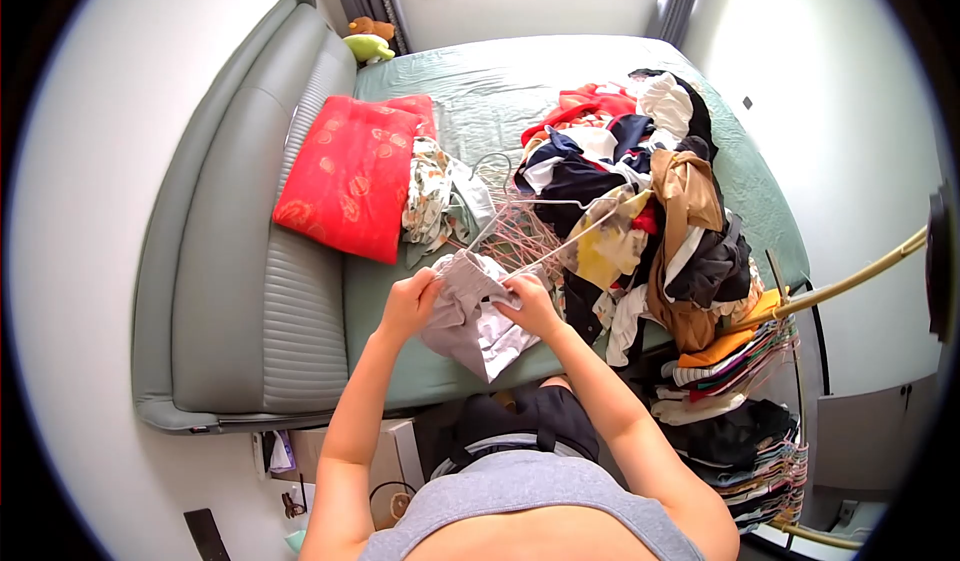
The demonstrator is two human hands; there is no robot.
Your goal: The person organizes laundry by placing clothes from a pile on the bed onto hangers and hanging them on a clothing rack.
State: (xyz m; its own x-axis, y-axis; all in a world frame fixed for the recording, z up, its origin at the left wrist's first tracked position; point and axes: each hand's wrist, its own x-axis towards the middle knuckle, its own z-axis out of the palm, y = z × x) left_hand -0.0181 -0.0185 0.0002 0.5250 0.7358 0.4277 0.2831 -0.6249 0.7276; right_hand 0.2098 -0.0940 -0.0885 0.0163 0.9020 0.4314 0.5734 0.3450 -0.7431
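Clothes [722,357] already hang on the rack [860,275] right of our fingers [427,283]; a loose pile [570,176] on the bed [480,76] beyond them is unhung. Our left hand [404,304] and right hand [533,306] pinch the top edge of a crumpled, pale greyish garment [463,326] between them, a white hanger [550,202] just past it; whether these touch, we cannot quite tell.
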